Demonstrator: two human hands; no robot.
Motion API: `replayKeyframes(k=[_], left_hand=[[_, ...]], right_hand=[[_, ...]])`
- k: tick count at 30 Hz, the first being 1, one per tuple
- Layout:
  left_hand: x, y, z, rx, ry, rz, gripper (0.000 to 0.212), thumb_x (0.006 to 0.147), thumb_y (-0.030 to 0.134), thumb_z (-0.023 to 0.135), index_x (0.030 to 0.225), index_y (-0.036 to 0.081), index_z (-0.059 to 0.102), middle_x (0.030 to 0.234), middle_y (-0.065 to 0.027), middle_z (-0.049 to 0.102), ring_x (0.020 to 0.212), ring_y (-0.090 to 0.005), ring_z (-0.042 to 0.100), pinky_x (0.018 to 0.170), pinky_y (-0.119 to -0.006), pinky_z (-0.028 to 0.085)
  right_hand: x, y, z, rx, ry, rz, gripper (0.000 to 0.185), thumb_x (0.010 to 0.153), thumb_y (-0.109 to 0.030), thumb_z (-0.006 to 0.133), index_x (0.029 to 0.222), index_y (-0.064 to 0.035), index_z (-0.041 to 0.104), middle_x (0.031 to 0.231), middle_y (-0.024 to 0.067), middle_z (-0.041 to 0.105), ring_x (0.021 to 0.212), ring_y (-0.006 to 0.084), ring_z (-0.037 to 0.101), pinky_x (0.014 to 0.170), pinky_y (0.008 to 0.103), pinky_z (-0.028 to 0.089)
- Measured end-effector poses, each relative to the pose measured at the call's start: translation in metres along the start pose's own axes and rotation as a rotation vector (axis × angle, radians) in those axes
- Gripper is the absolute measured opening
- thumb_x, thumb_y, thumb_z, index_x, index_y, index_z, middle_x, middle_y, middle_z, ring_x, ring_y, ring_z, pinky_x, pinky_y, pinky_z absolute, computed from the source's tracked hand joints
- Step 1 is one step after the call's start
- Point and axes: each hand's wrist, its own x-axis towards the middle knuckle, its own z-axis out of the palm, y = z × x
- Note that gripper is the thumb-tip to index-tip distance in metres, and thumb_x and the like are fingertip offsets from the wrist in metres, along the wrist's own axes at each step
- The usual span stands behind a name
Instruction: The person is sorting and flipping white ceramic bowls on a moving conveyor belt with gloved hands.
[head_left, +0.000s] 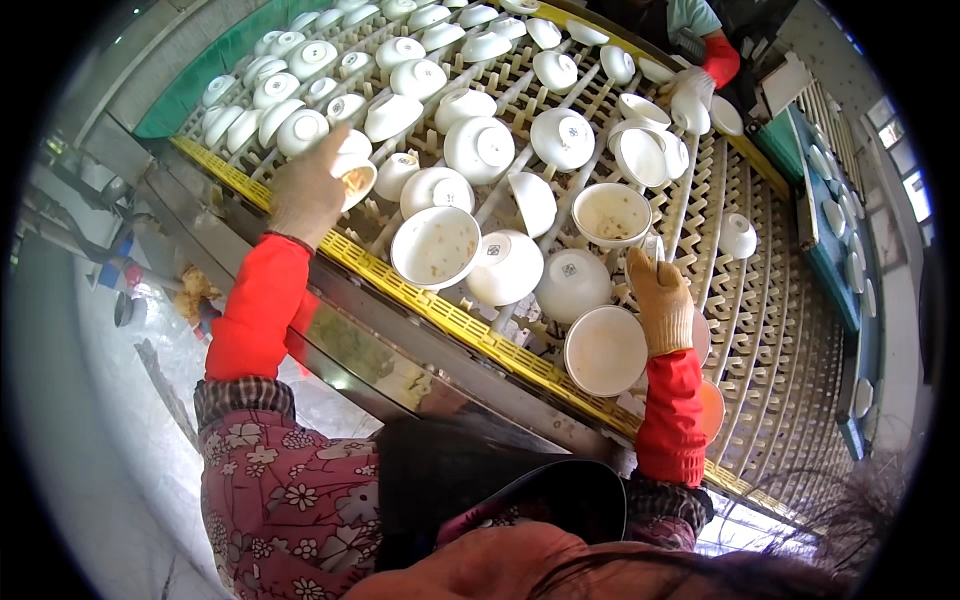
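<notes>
White bowls cover a slatted plastic conveyor belt (780, 352), many upside down on its pegs. My left hand (307, 187), in a beige glove, is at the near left edge around a small bowl (358, 184) tilted with orange residue inside. Gloved too, my right hand (660, 300) grips a small white piece (654, 247), perhaps a spoon or the rim of a dish; its kind is partly hidden by the fingers. Close to it are an upright soiled bowl (612, 214), an upright bowl (605, 350) and an overturned bowl (573, 285). Another soiled bowl (436, 247) tilts near the middle.
A co-worker's gloved hand (691, 86) holds a white bowl (690, 112) at the belt's far side. Yellow edging (450, 319) runs along the near side. An orange bowl (711, 411) lies beside my right sleeve. More dishes stand on a blue-green surface (825, 232) at right.
</notes>
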Motion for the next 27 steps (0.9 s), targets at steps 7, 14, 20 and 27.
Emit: replayKeyframes(k=[7,14,20,27], left_hand=[[0.005,0.009,-0.001,-0.009,0.070,-0.098,0.064,0.085,0.002,0.053,0.147,0.020,0.051,0.118,-0.0201,0.070,0.111,-0.0387,0.066,0.094,-0.050,0.051],[0.022,0.023,0.001,-0.107,0.140,-0.039,0.064,0.084,0.002,0.053,0.146,0.018,0.051,0.123,-0.0184,0.069,0.111,-0.0384,0.066,0.093,-0.049,0.051],[0.068,0.054,0.039,-0.158,0.337,0.003,0.059,0.085,0.007,0.056,0.143,0.022,0.053,0.127,-0.0156,0.068,0.110,-0.0382,0.066,0.093,-0.050,0.051],[0.086,0.072,0.058,0.040,-0.019,0.051,0.056,0.091,0.022,0.064,0.145,0.014,0.048,0.116,-0.0232,0.069,0.108,-0.0424,0.066,0.092,-0.053,0.051]], right_hand=[[-0.005,-0.012,0.000,-0.058,-0.019,-0.201,0.028,0.096,-0.035,0.066,0.097,-0.0068,0.069,0.074,0.0100,0.062,0.068,0.0195,0.059,0.063,0.0364,0.049],[-0.007,-0.020,-0.003,-0.272,-0.070,-0.393,0.032,0.095,-0.040,0.065,0.101,-0.0089,0.070,0.075,0.0129,0.065,0.070,0.0233,0.062,0.065,0.0386,0.050],[-0.025,-0.050,-0.017,-0.191,-0.177,-0.227,0.036,0.095,-0.041,0.065,0.106,-0.0067,0.065,0.079,0.0185,0.069,0.076,0.0379,0.069,0.066,0.0486,0.054],[-0.031,-0.033,-0.015,-0.217,-0.130,-0.360,0.041,0.093,-0.042,0.068,0.080,-0.0032,0.065,0.062,0.0180,0.062,0.062,0.0391,0.065,0.059,0.0487,0.051]])
